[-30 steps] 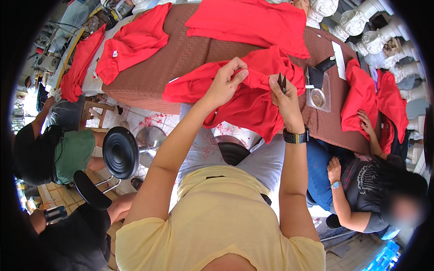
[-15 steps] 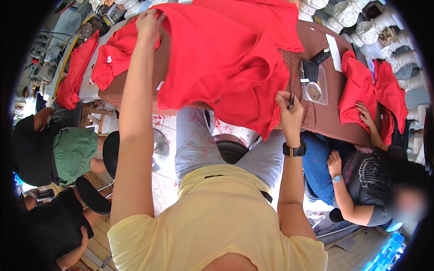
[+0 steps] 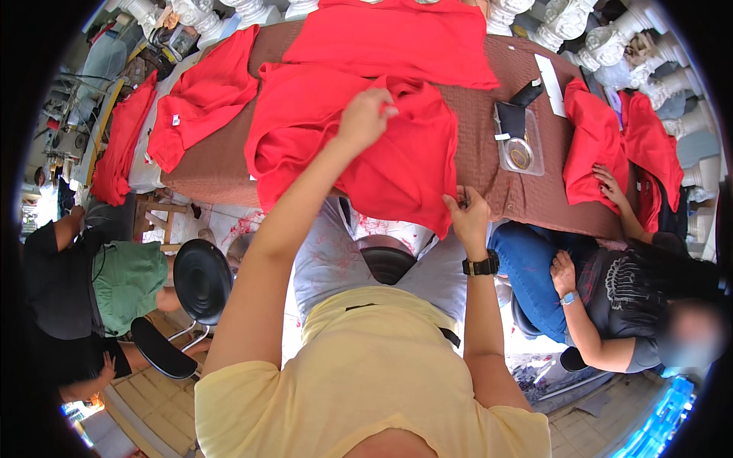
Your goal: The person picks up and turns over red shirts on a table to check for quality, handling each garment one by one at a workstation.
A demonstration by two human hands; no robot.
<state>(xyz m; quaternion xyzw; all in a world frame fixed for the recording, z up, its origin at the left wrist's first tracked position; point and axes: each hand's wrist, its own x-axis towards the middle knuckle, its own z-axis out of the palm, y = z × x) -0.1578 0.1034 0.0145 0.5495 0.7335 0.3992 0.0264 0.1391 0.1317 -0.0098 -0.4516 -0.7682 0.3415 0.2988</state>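
Note:
A red garment point(image 3: 305, 130) lies spread and rumpled on the brown-covered table in front of me, its lower corner hanging over the near edge. Above its middle is my left hand point(image 3: 366, 118), loosely curled with fingers apart and holding no cloth that I can see. My right hand point(image 3: 469, 217) is closed beside the garment's lower right edge, the thumb close to the fabric. Small dark snips point(image 3: 461, 198) show only partly between its fingers. Behind the garment another red piece point(image 3: 389, 46) lies flat on the table.
On the brown cloth point(image 3: 489, 91) to the right are a clear tray point(image 3: 534, 153), a black pouch point(image 3: 510, 118) and a white strip point(image 3: 550, 84). More red garments point(image 3: 202, 107) lie at left. A co-worker's hand point(image 3: 607, 183) rests on red fabric point(image 3: 592, 145). White balusters point(image 3: 565, 23) stand behind.
The red garment has come down from a lifted position onto the table. My left hand has left its upper left edge and moved right over its middle. My right hand has shifted slightly left and down.

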